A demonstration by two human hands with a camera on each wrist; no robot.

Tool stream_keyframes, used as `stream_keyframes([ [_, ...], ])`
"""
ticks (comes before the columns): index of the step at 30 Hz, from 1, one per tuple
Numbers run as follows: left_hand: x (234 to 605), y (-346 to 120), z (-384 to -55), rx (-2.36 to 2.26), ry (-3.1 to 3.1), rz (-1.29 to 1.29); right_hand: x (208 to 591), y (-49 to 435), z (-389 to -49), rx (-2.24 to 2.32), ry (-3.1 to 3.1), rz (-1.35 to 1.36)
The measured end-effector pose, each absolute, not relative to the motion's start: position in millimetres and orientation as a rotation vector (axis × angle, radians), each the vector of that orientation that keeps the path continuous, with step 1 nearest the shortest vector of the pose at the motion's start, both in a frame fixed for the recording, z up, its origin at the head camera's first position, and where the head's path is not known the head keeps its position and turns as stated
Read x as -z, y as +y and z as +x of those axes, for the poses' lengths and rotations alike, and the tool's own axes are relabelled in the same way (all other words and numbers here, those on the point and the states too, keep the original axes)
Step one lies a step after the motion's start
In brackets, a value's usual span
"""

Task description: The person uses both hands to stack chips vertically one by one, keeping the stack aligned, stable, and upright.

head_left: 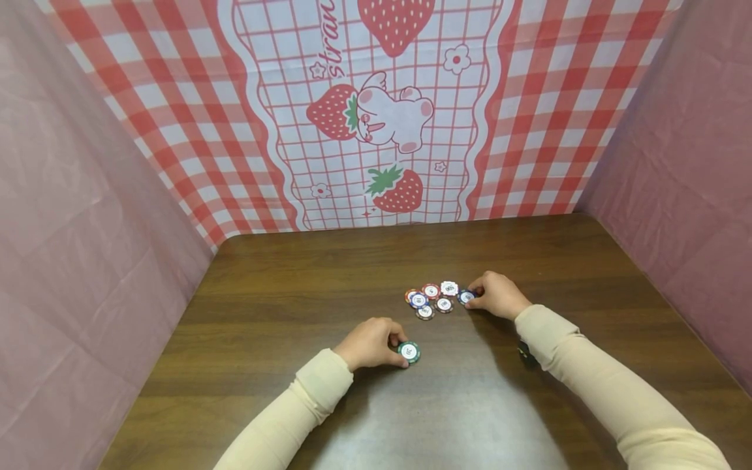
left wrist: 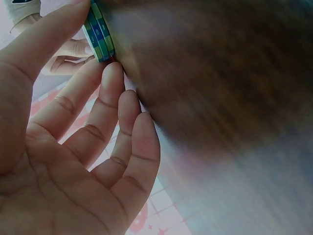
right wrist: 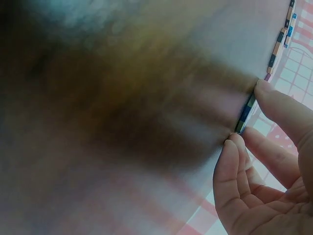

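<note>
Left hand [head_left: 371,344]: its grip is closed to a chip's width, thumb and fingertips pinching the rim of the green chips [head_left: 409,352], near and left of the cluster's right end; the other fingers extend.
Right hand [head_left: 498,295]: its grip is similarly narrow, thumb and fingertips at opposite edges of the dark blue chip [head_left: 467,297], flat on the tabletop [head_left: 294,281] at the cluster's right end.
Why by the rim: probably because flat discs offer little else to pinch; the printed faces stay largely uncovered.
Why so close: the far chips seem gathered into one group, the blue chip [head_left: 418,300] overlapping the orange chip [head_left: 410,296].
Chip count: at least two green, stacked; one dark blue, one blue, one orange, one red chip [head_left: 431,291], one white chip [head_left: 449,288], two brown-rimmed chips [head_left: 444,305].
Hidden chips: cannot tell.
</note>
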State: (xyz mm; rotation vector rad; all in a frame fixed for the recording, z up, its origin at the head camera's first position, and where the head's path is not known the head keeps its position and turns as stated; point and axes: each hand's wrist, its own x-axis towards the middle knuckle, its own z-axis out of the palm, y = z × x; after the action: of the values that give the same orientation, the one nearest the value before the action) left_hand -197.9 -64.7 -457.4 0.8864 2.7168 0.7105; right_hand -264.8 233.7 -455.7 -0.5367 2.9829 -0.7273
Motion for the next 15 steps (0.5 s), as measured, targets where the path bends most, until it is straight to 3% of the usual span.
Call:
stream_keyframes([
  [15,457.0,-64.9,-196.9,-0.718,2.715,0.89,459.0,234.1,-263.3,0.743,3.051,-0.578],
])
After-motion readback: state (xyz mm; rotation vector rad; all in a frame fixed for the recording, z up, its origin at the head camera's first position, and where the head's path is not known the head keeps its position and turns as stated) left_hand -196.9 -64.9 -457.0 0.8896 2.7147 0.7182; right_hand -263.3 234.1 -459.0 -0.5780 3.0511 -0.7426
